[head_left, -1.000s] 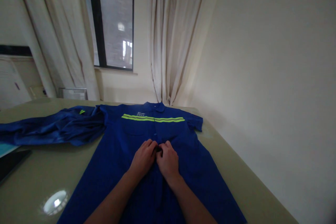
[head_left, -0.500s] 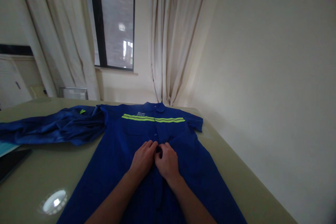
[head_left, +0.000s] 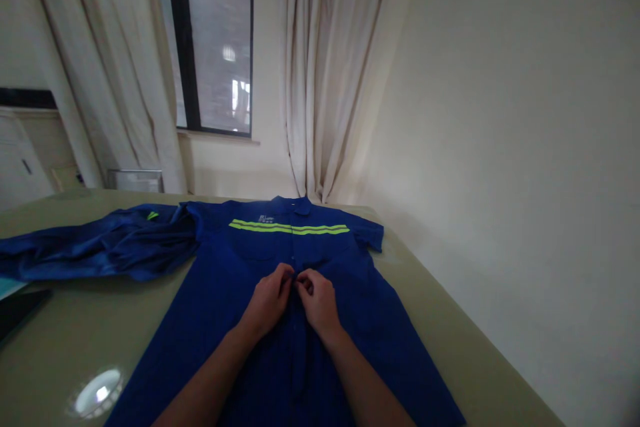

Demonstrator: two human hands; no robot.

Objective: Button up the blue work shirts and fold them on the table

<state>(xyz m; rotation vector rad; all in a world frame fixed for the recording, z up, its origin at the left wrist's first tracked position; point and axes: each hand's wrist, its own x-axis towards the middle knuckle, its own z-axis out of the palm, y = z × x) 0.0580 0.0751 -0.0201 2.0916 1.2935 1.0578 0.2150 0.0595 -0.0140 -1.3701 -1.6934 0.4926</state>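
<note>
A blue short-sleeved work shirt (head_left: 240, 280) lies spread front side up, its collar at the far end and a yellow-green reflective stripe (head_left: 270, 227) across the chest. Below that stripe, my left hand (head_left: 273, 297) pinches the shirt's front edge with closed fingers. My right hand (head_left: 316, 297) faces it, thumb and forefinger closed on the same front placket. The fingertips of both hands almost meet. Any button between them is too small and covered to make out.
The shirt rests on a greenish table (head_left: 115, 320). Another crumpled blue garment (head_left: 115, 243) lies at the left, near a dark flat object (head_left: 23, 310). A wall (head_left: 525, 180) runs along the right side, and curtains (head_left: 325, 80) hang behind.
My fingertips have drawn apart slightly at the placket, and the left hand has turned a little. The front edges look more aligned above my hands. The view has shifted slightly.
</note>
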